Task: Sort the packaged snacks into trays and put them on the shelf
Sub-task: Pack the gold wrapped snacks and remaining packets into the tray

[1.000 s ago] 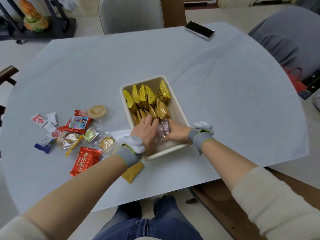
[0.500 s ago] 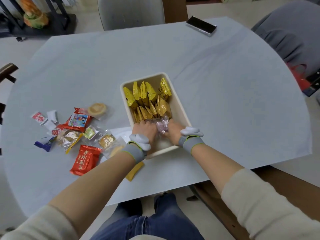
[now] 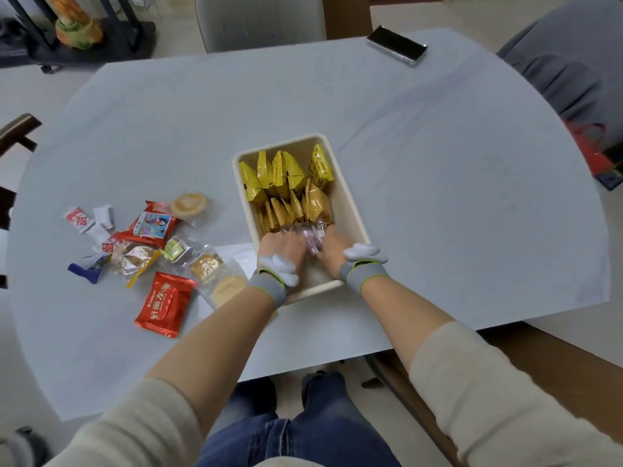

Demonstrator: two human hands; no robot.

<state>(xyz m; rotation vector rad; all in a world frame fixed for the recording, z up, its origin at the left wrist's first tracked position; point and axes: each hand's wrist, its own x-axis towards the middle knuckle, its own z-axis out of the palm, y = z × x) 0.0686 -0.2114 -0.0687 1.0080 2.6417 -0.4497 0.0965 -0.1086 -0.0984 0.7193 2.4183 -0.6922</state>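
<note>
The tray (image 3: 350,210) at centre is mostly filled with yellow packets (image 3: 286,183); both hands (image 3: 281,247) (image 3: 332,246) pinch clear-wrapped sweets (image 3: 308,235) inside, while loose snacks (image 3: 151,251) at left remain unsorted.

Cream sleeves, grey wristbands, blue jeans

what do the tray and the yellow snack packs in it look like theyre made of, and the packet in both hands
Tray: probably plastic, cream and matte, with rounded moulded corners.
Yellow snack packs: likely plastic film or foil, slightly glossy and creased.
Clear packet, held by the left hand and right hand: thin transparent film, shiny and crinkled.
</note>
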